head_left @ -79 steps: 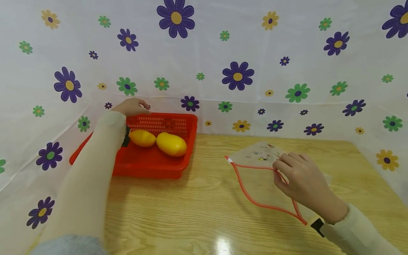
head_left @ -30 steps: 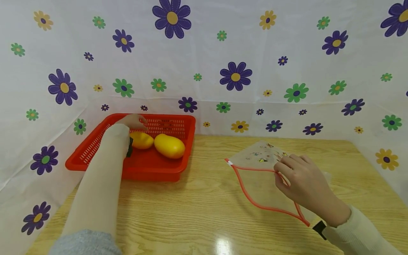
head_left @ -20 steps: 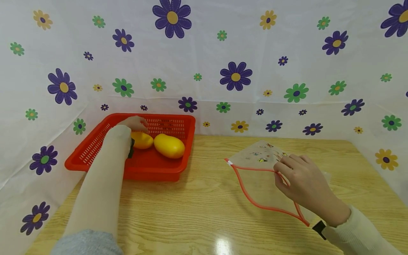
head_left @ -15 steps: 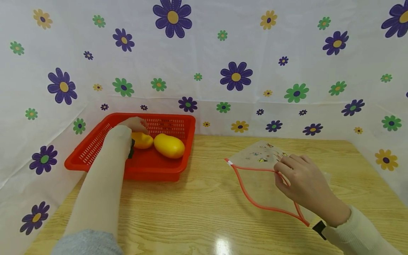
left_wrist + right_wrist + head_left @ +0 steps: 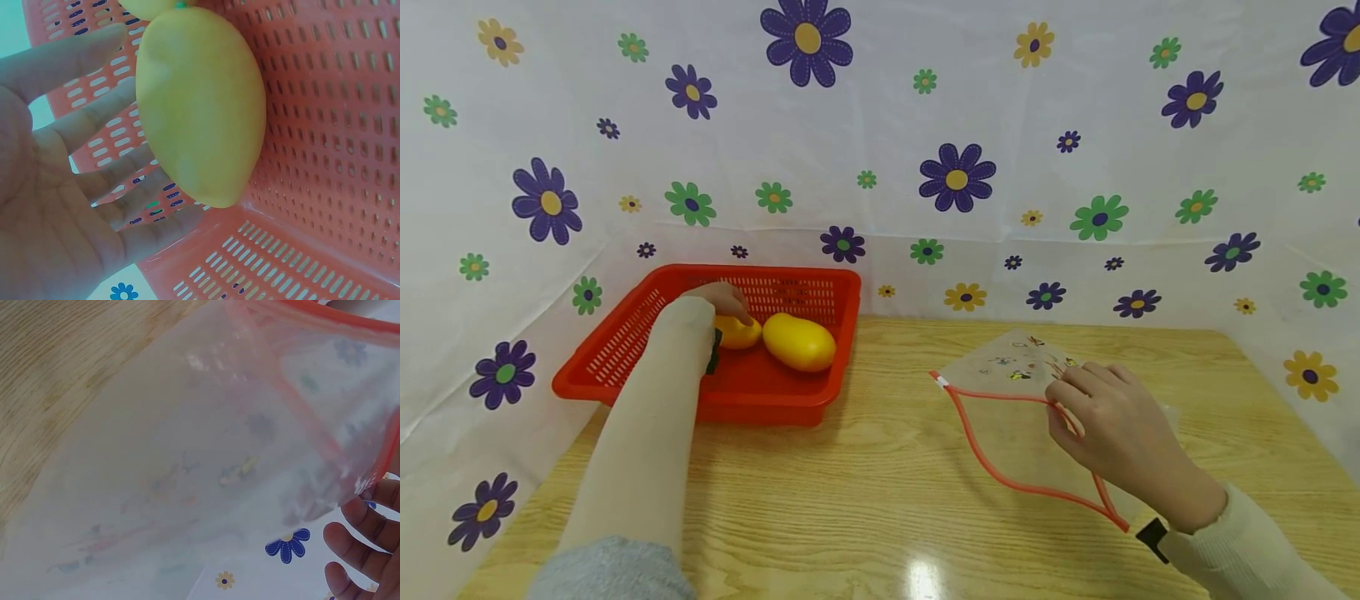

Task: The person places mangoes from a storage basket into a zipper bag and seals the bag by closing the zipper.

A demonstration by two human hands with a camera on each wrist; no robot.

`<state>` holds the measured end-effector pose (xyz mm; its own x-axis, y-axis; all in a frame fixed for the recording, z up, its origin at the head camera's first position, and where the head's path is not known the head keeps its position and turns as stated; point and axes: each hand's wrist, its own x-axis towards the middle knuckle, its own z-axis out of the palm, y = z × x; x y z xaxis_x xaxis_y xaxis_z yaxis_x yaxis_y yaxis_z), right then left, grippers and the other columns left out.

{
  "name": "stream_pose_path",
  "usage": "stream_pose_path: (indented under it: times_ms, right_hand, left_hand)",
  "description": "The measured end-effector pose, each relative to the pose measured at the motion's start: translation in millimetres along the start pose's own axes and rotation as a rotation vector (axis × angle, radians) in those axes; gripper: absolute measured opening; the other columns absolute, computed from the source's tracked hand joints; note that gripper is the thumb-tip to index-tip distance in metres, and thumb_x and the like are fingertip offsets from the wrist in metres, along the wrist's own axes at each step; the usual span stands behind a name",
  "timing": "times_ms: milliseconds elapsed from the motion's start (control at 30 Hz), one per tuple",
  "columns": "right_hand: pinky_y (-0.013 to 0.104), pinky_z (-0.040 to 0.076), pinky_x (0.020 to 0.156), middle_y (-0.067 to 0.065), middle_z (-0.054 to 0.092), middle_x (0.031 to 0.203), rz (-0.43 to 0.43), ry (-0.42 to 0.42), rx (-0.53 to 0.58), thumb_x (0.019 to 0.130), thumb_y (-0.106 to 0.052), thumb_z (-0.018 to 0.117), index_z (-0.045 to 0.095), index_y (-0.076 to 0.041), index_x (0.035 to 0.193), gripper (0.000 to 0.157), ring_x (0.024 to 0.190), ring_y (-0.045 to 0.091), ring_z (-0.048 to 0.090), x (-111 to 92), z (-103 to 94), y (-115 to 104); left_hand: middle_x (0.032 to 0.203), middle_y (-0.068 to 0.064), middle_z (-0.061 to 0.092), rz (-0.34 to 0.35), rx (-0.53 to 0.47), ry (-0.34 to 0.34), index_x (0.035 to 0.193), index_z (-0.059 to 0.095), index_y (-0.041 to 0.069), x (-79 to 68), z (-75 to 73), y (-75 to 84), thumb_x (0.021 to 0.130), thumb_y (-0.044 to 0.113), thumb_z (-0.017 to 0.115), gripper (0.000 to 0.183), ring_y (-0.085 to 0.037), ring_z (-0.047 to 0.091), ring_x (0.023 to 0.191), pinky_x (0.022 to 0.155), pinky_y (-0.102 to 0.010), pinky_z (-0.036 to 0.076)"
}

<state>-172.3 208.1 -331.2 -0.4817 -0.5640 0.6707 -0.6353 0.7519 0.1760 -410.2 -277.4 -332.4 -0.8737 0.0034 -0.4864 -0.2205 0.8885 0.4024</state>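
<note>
In the head view, my left hand (image 5: 724, 300) reaches into the red basket (image 5: 790, 406), over the left yellow mango (image 5: 739, 334). The left wrist view has the fingers (image 5: 94, 119) spread and mostly straight alongside that mango (image 5: 200, 106), some passing behind it; whether they touch it, I cannot tell. A second yellow mango (image 5: 799, 342) lies to its right. My right hand (image 5: 1112, 425) pinches the edge of a translucent pouch (image 5: 1000, 367) with red zip edging and small printed figures. Its mouth gapes toward me. Curled fingers (image 5: 359, 550) show at the right wrist view's edge.
Beneath everything is a wood-grain table (image 5: 850, 500). A white flower-printed cloth (image 5: 887, 125) hangs behind it and along both sides. Slotted walls surround the mangoes in the basket, which stands at the table's back left.
From above the basket's back rim, my left hand has come down inside it, and its fingertips now reach lower at the left mango. The right hand and pouch have stayed almost still.
</note>
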Motion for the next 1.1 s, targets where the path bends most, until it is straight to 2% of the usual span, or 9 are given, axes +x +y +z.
stream_pose_path:
  times_ms: [300, 433, 567, 733, 833, 1100]
  right_hand:
    - [0.036, 0.042, 0.060, 0.005, 0.063, 0.074, 0.005, -0.005, -0.003, 0.079, -0.014, 0.051, 0.062, -0.009, 0.076, 0.013, 0.069, 0.021, 0.056, -0.2, -0.3, 0.5]
    - [0.035, 0.041, 0.060, 0.004, 0.062, 0.074, 0.007, -0.004, 0.000, 0.080, -0.015, 0.049, 0.062, -0.009, 0.076, 0.015, 0.069, 0.021, 0.055, -0.9, 0.0, 1.1]
    - [0.035, 0.040, 0.059, 0.003, 0.061, 0.073, 0.008, -0.003, 0.005, 0.081, -0.016, 0.047, 0.061, -0.009, 0.076, 0.017, 0.068, 0.020, 0.053, -1.9, 0.3, 1.9]
    - [0.036, 0.041, 0.059, 0.004, 0.063, 0.074, 0.010, -0.004, -0.001, 0.078, -0.014, 0.053, 0.062, -0.009, 0.075, 0.010, 0.068, 0.021, 0.055, -2.5, -0.4, 1.1]
    - [0.036, 0.042, 0.059, 0.004, 0.063, 0.074, 0.011, -0.003, 0.000, 0.075, -0.011, 0.057, 0.062, -0.009, 0.075, 0.006, 0.069, 0.021, 0.056, -2.5, -1.3, 0.7]
    - [0.035, 0.041, 0.059, 0.003, 0.062, 0.073, 0.017, -0.001, 0.005, 0.077, -0.013, 0.053, 0.062, -0.009, 0.076, 0.010, 0.068, 0.021, 0.055, -3.2, -1.5, 1.3]
  left_hand:
    - [0.131, -0.016, 0.047, -0.001, -0.016, 0.018, 0.125, 0.050, 0.009, 5.3, 1.4, -4.3, 0.079, 0.034, 0.071, 0.057, -0.035, 0.043, 0.116, 0.100, -0.056, 0.040]
    - [0.131, -0.015, 0.047, -0.004, -0.035, 0.016, 0.125, 0.049, 0.010, 10.6, 1.4, -7.0, 0.078, 0.032, 0.072, 0.056, -0.036, 0.042, 0.116, 0.099, -0.057, 0.040]
    - [0.132, -0.017, 0.047, 0.032, -0.008, -0.001, 0.124, 0.052, 0.009, 12.4, 1.5, -9.6, 0.081, 0.030, 0.069, 0.051, -0.037, 0.040, 0.116, 0.102, -0.058, 0.037]
    - [0.133, -0.015, 0.046, -0.010, -0.052, -0.002, 0.124, 0.051, 0.012, 9.5, 2.9, -11.9, 0.080, 0.031, 0.071, 0.052, -0.035, 0.041, 0.117, 0.101, -0.057, 0.038]
    - [0.131, -0.016, 0.046, -0.008, -0.041, -0.002, 0.123, 0.050, 0.010, 6.1, 2.8, -11.9, 0.081, 0.029, 0.071, 0.050, -0.035, 0.042, 0.115, 0.099, -0.055, 0.041]
    - [0.120, -0.014, 0.049, 0.003, -0.007, -0.011, 0.115, 0.052, 0.008, 1.8, 0.5, -12.2, 0.082, 0.027, 0.070, 0.042, -0.033, 0.043, 0.110, 0.096, -0.051, 0.043]
